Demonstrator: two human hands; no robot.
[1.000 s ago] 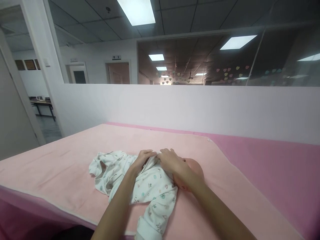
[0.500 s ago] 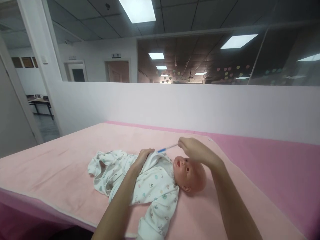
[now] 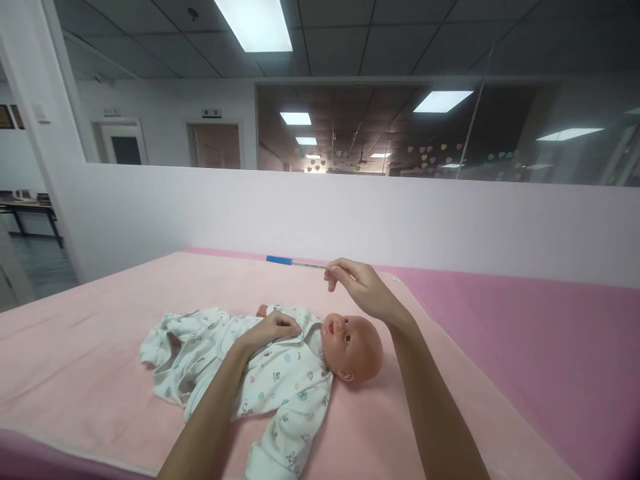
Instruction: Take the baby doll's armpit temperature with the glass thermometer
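Your right hand (image 3: 353,287) pinches blue-ended stick (image 3: 286,261), aimed nine o'clock, at eleven from doll (image 3: 353,350); end-only grip could let it slip. Left hand (image 3: 273,328) on shirt (image 3: 280,383), closure unclear; tugging could shift doll.

Lettering about the room, but none of it legible from here.

The door plate (image 3: 211,113) over the pinkish door (image 3: 217,147) bears marks like characters, too small to read; the fainter plate (image 3: 111,112) above the white door (image 3: 120,148) is no clearer. I can't make out any wording on the framed plaques (image 3: 6,117) at far left. Tiny script-like marks among the prints on the baby doll's white top (image 3: 287,370) blur too, as do any markings on the slender blue-ended stick (image 3: 280,260).
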